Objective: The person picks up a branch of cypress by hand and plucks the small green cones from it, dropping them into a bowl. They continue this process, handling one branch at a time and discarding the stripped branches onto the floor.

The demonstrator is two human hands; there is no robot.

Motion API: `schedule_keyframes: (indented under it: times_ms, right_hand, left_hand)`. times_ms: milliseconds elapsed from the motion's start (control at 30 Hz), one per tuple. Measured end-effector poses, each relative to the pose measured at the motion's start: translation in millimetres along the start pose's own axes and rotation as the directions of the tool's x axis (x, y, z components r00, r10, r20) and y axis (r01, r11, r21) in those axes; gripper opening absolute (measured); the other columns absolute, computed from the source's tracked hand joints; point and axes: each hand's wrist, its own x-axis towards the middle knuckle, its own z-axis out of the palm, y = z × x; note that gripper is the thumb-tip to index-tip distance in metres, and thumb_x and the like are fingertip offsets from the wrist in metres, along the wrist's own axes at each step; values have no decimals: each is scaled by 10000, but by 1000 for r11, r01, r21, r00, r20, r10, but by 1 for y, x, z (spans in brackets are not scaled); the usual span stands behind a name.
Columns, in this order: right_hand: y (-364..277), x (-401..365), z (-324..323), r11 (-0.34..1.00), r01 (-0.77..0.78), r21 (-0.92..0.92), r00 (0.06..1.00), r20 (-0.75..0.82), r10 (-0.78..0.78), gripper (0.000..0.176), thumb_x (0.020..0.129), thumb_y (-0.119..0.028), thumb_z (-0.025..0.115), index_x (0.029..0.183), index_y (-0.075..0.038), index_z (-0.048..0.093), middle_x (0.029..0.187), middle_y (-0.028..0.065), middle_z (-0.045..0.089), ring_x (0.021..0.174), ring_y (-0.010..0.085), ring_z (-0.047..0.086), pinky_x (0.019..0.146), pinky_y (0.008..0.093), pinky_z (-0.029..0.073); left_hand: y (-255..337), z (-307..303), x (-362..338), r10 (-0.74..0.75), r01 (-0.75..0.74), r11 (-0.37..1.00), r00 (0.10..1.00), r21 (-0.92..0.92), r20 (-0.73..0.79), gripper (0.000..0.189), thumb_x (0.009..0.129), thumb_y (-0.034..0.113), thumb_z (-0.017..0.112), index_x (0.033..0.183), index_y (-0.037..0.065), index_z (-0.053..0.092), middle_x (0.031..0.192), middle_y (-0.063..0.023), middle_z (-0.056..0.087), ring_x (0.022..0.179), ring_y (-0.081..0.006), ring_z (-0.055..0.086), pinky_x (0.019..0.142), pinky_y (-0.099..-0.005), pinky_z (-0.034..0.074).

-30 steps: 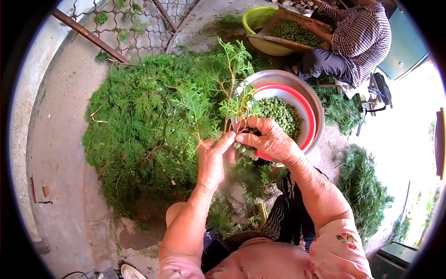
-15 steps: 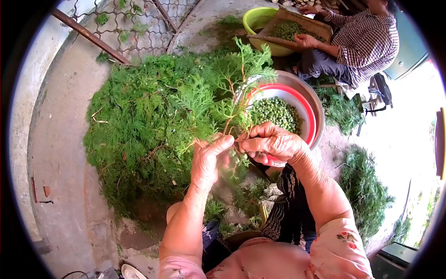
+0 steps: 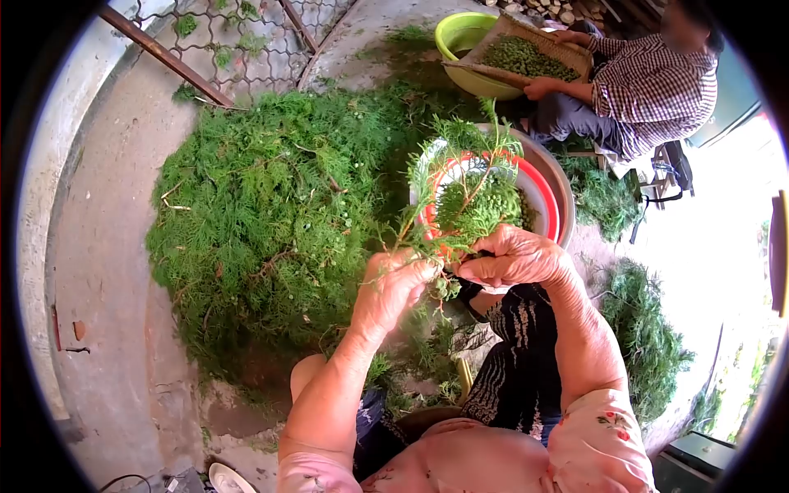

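My left hand is closed round the stem of a leafy evergreen branch, which leans up and right over a basin. Pinched against the lower part of that branch is my right hand, fingertips close to the left thumb. What exactly lies between the right fingertips is partly hidden. Small green cones hang just below the hands. Behind the branch stands a red-rimmed white basin with picked green cones inside, partly covered by the foliage. It rests in a wider brownish basin.
A large heap of evergreen cuttings lies to the left. More cuttings lie at right. Across from me a seated person holds a woven tray of cones over a yellow-green tub. A metal grille lies behind the heap.
Both hands have shifted slightly right, and the branch has swung right over the basin. The other person's near hand has moved to the tray's edge.
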Motion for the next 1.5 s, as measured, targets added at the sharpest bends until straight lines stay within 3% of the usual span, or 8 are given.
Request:
schedule_keyframes:
  times_ms: [167,333,433,700,867,933,1133,1500]
  right_hand:
    - [16,-6,-20,922,-113,-370,978,-207,37,149,799,-181,632,832,-36,642,585,3,572,479,57,496,408,213,382]
    - [81,4,-54,989,7,150,854,-515,72,113,786,-68,565,883,-25,605,566,-4,494,466,60,477,406,208,399]
    - [106,24,-53,881,-89,-464,791,-571,-221,343,721,-107,596,1055,-28,589,849,127,582,798,226,591,702,327,486]
    - [113,24,-54,777,-291,-558,477,-789,-387,272,771,-47,567,1040,-32,608,1043,179,566,928,294,575,783,386,462]
    - [27,23,12,961,238,144,814,-569,-116,233,780,-86,655,1004,-31,617,901,92,634,728,119,600,636,257,495]
    - [24,37,42,900,418,-122,710,-574,-408,285,750,-105,686,1017,-41,606,877,81,609,725,121,604,656,260,499]
    - [8,57,65,928,285,-242,706,-602,-374,508,691,-302,730,1087,-31,561,888,93,537,716,173,579,617,269,483]
    - [1,73,77,917,307,-254,682,-614,-398,260,690,-18,702,936,6,621,890,107,541,824,221,557,708,294,470]
  left_hand:
    - [-1,-19,-2,112,-114,993,986,-11,-123,241,777,297,670,730,71,601,516,56,448,427,-44,389,392,-196,301]
    - [-2,-41,5,141,-195,971,934,-137,-329,219,801,257,653,738,59,584,589,24,489,442,-62,389,374,-202,272]
    - [-4,-37,9,111,-204,958,909,-200,-401,234,835,286,609,764,66,579,569,22,455,433,-67,379,335,-222,284]
    - [-9,-38,14,139,-261,930,903,-260,-408,253,858,294,580,780,54,580,523,17,432,424,-78,387,351,-227,323]
    - [-10,-27,15,169,-281,930,899,-235,-405,260,858,298,583,789,47,587,530,15,423,424,-86,391,358,-236,347]
    - [-12,-26,16,170,-279,925,911,-259,-377,256,858,293,584,799,44,590,578,8,439,444,-87,403,362,-238,357]
    - [-13,-18,16,137,-265,924,903,-277,-407,265,855,292,590,807,32,595,638,-6,486,489,-89,430,371,-230,364]
    - [-12,-22,12,251,-307,949,878,-76,-408,168,851,227,605,799,68,623,571,40,492,481,-43,422,430,-190,320]
